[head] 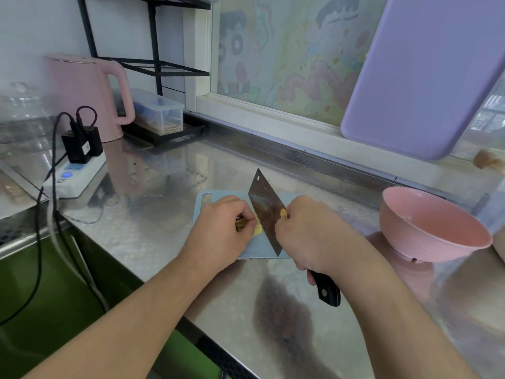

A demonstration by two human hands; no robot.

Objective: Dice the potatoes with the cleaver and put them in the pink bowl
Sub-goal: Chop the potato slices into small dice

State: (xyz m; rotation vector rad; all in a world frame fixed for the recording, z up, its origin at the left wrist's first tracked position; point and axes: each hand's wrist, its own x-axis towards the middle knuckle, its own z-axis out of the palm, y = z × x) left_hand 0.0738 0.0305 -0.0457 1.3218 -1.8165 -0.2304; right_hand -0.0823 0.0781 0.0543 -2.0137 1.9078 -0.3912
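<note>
A small pale-blue cutting board (203, 205) lies on the steel counter. On it, my left hand (222, 228) curls its fingers over a yellow potato piece (257, 229), mostly hidden under the fingers. My right hand (308, 233) grips the cleaver's black handle (326, 291). The cleaver blade (266, 212) stands edge-down on the board right against the potato and my left fingertips. The pink bowl (429, 228) sits to the right of the board, tilted toward me, and looks empty.
A white power strip (75, 175) with black plugs and cables lies at the left. A pink kettle (84, 94) and a clear plastic box (159, 112) stand behind it. A lilac board (420, 77) leans at the window, upper right. The counter's front edge runs diagonally below my arms.
</note>
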